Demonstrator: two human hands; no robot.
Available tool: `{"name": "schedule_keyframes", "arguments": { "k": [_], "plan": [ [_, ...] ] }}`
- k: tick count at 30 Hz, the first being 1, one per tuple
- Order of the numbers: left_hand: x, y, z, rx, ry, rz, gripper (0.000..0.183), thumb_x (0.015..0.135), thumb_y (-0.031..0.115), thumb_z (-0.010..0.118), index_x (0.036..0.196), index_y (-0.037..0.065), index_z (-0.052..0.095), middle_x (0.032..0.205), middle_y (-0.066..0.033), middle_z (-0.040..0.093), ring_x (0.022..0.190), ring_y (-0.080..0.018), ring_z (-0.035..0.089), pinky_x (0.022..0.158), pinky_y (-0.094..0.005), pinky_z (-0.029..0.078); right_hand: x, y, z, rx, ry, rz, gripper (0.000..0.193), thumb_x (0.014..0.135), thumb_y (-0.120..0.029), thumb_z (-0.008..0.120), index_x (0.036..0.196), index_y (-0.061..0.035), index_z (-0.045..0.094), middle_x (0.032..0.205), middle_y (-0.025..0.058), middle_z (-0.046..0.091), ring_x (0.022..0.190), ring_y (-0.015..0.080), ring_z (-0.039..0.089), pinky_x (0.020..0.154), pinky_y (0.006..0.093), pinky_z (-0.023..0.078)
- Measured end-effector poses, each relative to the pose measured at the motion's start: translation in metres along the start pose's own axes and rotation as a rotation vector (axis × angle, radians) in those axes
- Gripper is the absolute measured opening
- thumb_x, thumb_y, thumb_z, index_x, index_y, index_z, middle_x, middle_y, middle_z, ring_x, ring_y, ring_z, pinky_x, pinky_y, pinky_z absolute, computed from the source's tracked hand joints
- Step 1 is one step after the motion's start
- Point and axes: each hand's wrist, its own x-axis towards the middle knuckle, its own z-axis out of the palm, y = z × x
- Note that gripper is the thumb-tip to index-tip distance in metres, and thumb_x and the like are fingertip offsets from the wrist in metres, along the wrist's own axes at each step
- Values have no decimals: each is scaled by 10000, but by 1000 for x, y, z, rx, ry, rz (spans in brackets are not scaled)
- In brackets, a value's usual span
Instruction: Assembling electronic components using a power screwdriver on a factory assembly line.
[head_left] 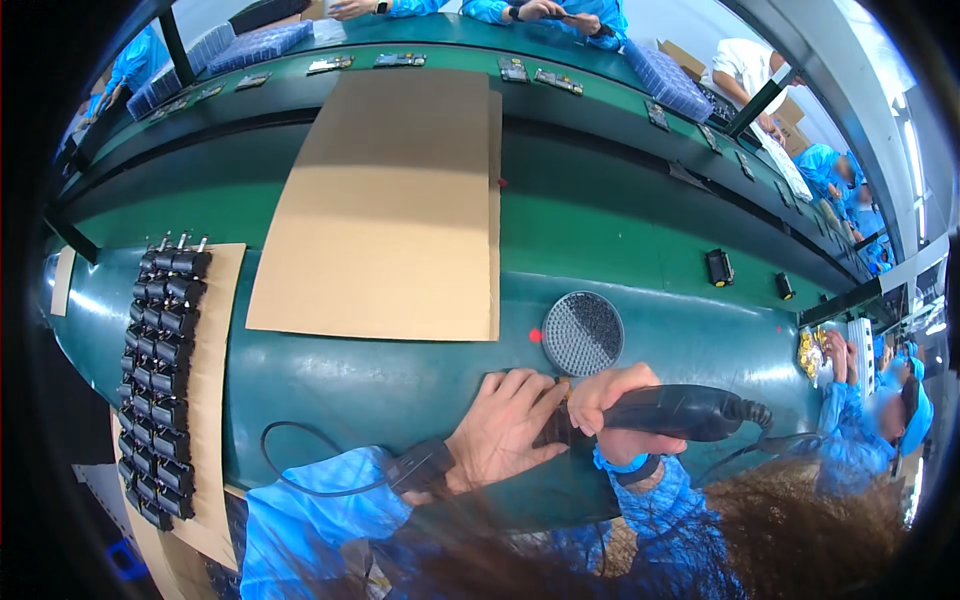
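Observation:
My right hand (618, 398) is wrapped round a black electric screwdriver (685, 412), which lies nearly level with its coiled cord end to the right. The driver's tip points left toward my left hand (503, 428). Between the thumb and fingers of that hand is a small dark part (554, 430), mostly covered by both hands. A black strap (424, 466) with a thin cable circles my left wrist. Just beyond my hands stands a round grey dimpled dish (563, 345), its right side filled with small black pieces, probably screws.
A large cardboard sheet (380, 240) lies ahead on the green bench. Rows of black units (160, 375) stand on cardboard at left. Two black units (719, 268) sit at right. Circuit boards (400, 60) line the far raised ledge. Co-workers (855, 440) sit at right and opposite.

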Motion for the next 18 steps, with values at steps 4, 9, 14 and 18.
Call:
{"name": "schedule_keyframes", "arguments": {
  "k": [4,9,14,18],
  "plan": [
    [0,3,-1,36,13,-5,712,810,402,802,1368,31,561,1252,-100,565,1211,-287,508,1004,-428,384,7,-11,-4,158,172,-84,917,760,-932,482,1000,-47,511,630,49,537,488,164,526,460,309,455],
    [4,11,-8,10,-32,-61,681,838,399,788,1357,23,556,1292,-110,562,1250,-301,501,1040,-431,382,16,-54,-54,225,349,-212,828,866,-899,362,987,-91,497,595,27,494,437,136,489,425,298,426],
    [8,25,-23,-6,-60,-93,579,814,332,812,1265,48,586,1274,-115,572,1254,-299,517,1058,-435,409,4,-61,-96,146,495,-201,794,887,-878,379,961,-97,498,596,22,488,439,136,489,437,287,422],
    [14,51,-74,-157,-25,-197,536,769,210,843,1219,60,592,1248,-115,581,1269,-306,525,1034,-448,479,-12,-61,-112,155,617,-169,793,884,-884,370,953,-104,491,597,13,477,441,129,466,447,280,413]
  ]
}}
